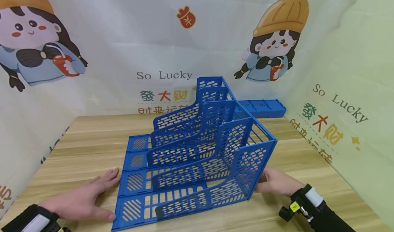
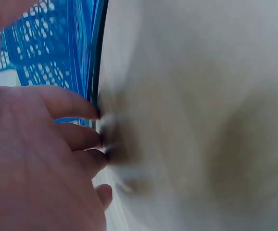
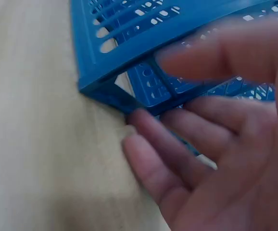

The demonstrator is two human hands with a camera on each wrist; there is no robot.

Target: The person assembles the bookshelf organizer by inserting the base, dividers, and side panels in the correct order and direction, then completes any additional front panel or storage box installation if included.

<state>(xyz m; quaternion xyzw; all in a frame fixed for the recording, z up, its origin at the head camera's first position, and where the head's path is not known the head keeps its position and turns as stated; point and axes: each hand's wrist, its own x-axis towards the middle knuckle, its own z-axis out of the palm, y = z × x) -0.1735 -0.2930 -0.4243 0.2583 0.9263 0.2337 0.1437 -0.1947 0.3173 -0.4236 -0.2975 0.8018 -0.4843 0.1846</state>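
Note:
A blue plastic file rack [image 1: 184, 160] with several upright perforated dividers stands on the wooden table, its flat slotted base toward the left. At the base's left edge lies my left hand [image 1: 84, 197], fingers spread, thumb touching the front left corner; the left wrist view shows its fingertips along the rack's edge [image 2: 96, 53]. My right hand [image 1: 278, 181] is at the rack's tall right end, partly hidden behind it. In the right wrist view this hand [image 3: 201, 144] has thumb and fingers bent around the lower rail [image 3: 129, 60] of the rack.
Behind the rack, at the back right of the table [image 1: 92, 139], lies a blue slatted piece [image 1: 261, 108]. A printed cloth [image 1: 123, 37] with cartoon figures and lettering hangs around the back and sides.

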